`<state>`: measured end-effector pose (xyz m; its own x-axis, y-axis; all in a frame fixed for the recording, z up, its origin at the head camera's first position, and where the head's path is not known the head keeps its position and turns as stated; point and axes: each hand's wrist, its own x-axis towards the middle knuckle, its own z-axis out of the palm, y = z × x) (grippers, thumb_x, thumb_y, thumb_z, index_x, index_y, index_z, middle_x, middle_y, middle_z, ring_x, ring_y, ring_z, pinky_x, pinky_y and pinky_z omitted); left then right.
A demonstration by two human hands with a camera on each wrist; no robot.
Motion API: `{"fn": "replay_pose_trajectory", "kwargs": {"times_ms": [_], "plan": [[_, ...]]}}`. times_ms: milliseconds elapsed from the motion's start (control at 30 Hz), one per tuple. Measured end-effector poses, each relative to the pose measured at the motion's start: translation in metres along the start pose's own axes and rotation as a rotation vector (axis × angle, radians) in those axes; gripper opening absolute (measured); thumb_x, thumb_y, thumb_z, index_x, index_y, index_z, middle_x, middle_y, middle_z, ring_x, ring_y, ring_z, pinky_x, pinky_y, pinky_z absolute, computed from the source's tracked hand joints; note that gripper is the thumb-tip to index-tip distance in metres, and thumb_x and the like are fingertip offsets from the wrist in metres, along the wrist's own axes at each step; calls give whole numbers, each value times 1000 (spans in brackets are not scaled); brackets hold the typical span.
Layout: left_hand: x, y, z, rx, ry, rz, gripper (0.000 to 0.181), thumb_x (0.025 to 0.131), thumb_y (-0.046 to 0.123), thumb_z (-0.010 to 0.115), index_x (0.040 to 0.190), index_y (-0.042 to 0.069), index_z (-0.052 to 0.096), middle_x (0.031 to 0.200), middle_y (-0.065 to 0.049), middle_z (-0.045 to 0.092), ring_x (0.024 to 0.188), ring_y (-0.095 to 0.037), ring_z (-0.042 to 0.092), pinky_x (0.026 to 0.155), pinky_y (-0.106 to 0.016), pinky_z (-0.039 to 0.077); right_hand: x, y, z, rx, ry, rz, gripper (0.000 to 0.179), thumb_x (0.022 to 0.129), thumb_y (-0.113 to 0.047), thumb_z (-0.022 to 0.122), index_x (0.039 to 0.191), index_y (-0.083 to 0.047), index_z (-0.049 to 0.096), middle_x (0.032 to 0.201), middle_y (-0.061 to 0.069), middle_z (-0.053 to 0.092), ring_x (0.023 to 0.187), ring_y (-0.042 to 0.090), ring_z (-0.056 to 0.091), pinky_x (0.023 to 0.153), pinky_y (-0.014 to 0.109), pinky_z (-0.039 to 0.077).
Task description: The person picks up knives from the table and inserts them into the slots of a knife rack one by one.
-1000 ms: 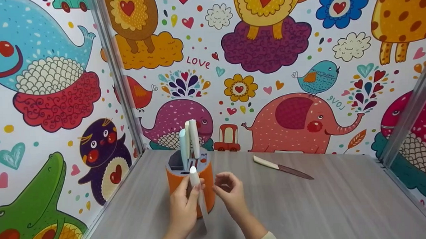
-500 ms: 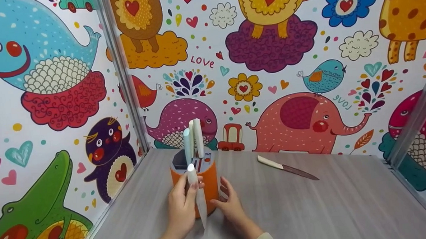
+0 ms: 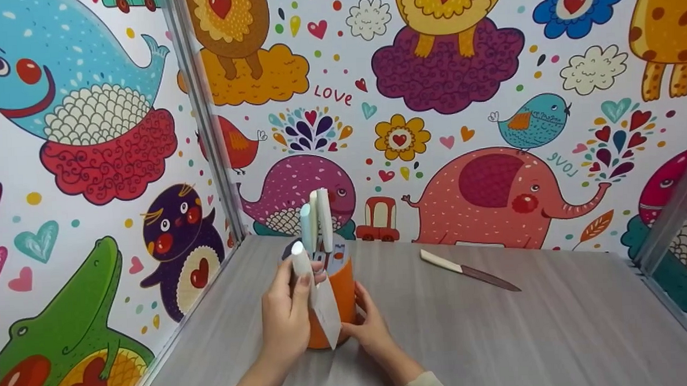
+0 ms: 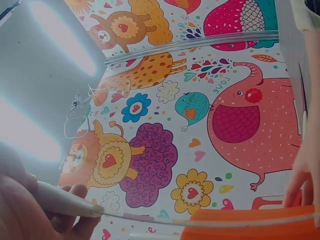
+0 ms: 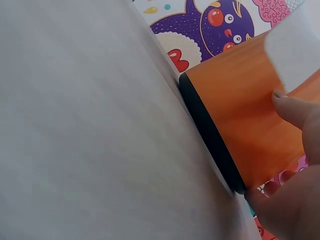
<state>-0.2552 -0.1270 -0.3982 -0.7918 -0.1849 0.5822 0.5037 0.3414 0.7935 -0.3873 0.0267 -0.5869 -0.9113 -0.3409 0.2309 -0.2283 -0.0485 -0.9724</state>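
While the left hand (image 3: 285, 317) pinches a white-handled knife (image 3: 325, 310), tip down before the orange knife block (image 3: 345, 288), the right hand (image 3: 372, 325) lies spread against the block's side. The step looks like steadying the block; the next move likely calls for keeping the blade off the right hand (touching or not, I cannot tell). Other handles (image 3: 326, 220) rise behind. The table (image 3: 512, 336) runs widest rightward, past a second knife (image 3: 442, 261), below the printed back wall (image 3: 427, 117).
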Motion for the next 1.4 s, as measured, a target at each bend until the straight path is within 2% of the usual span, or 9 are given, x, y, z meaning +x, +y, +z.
{"fn": "replay_pose_trajectory", "kwargs": {"times_ms": [333,467,600,700,867,1167,1400], "plan": [[21,16,-13,-67,48,21,33,114,10,47,142,-6,54,126,-16,73,114,-26,76,110,-48,56,1,5,-4,-24,-40,-20,101,92,-17,84,170,-8,19,175,20,27,160,43,28,130,63,25],[26,24,-16,-84,68,26,35,114,9,46,145,-6,51,127,-21,71,115,-31,75,110,-43,56,2,5,-5,-32,-44,-35,100,94,-19,84,170,-9,19,175,19,27,160,43,28,130,64,24],[31,36,-18,-105,69,45,37,114,10,46,147,-6,49,130,-21,70,118,-36,73,112,-44,54,2,5,-5,-37,-49,-47,100,94,-21,83,170,-8,19,175,19,27,160,44,28,130,65,23],[35,44,-20,-120,75,62,38,114,11,46,148,-5,49,132,-20,70,120,-30,74,114,-44,53,2,5,-4,-44,-47,-55,100,94,-21,83,170,-7,19,175,20,27,160,44,28,130,65,24],[41,53,-23,-187,130,76,38,113,9,47,148,-5,49,130,-21,70,118,-22,76,113,-34,53,1,4,-4,-55,-34,-56,100,92,-18,85,169,-5,22,173,22,30,159,45,31,129,64,26],[53,59,-25,-279,217,116,35,112,7,47,145,-6,51,130,-22,69,114,-14,76,112,-28,53,1,5,-5,-59,-17,7,100,91,-22,86,169,-11,24,173,19,32,159,45,31,129,64,27],[64,56,-21,-265,297,184,35,111,4,49,143,-11,51,126,-22,72,111,-7,76,110,-27,54,0,4,-3,-63,-16,18,98,92,-20,85,170,-16,25,174,17,31,160,43,30,129,63,27]]}}
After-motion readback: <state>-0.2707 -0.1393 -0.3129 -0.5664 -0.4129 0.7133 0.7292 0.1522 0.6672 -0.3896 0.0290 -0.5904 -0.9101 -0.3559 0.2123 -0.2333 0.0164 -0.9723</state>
